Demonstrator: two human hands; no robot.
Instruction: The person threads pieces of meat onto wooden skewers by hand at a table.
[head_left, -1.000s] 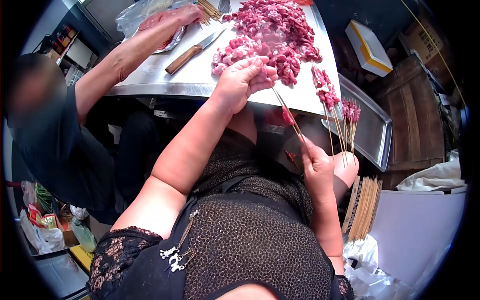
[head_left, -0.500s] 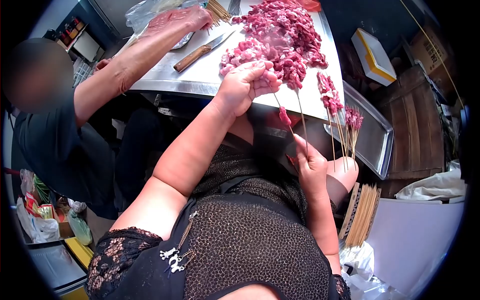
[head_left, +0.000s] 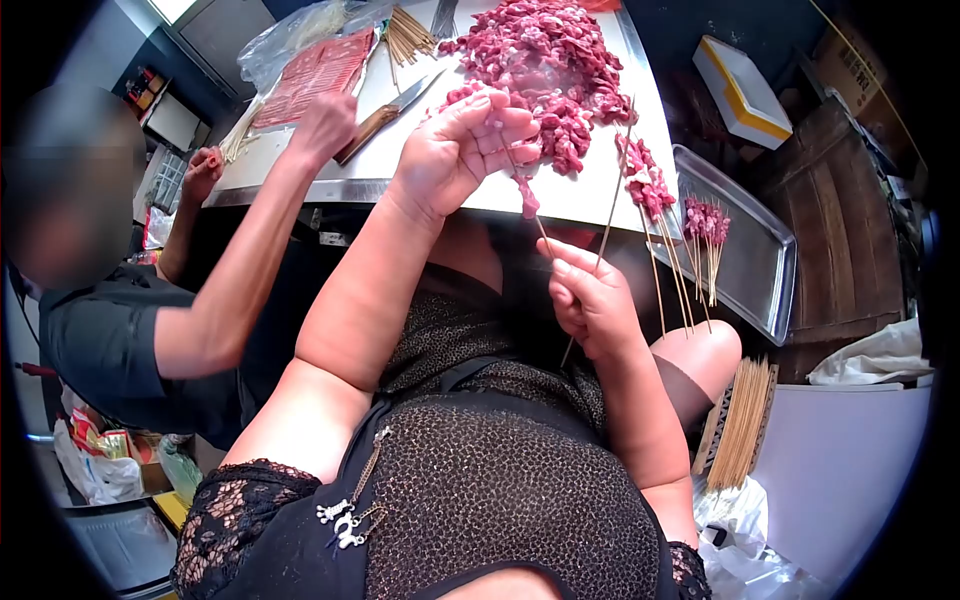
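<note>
My right hand is closed around a thin skewer with one piece of raw meat threaded on it. A second long skewer also passes through this hand, its upper end bare. My left hand, palm turned up and fingers curled, is at the upper end of the first skewer. Between its thumb and fingers a small pinkish bit of meat seems to be held, partly hidden. Just beyond lies a large heap of cut raw meat on the white table.
Loaded meat skewers overhang the table's right edge, with more by a metal tray. Bare skewers stand in a box at lower right. A knife lies left of the heap. A co-worker's arm reaches toward sliced meat.
My right hand has risen and moved left with the skewers. My left hand has shifted slightly up and left. The co-worker's arm has drawn back from the sliced meat.
</note>
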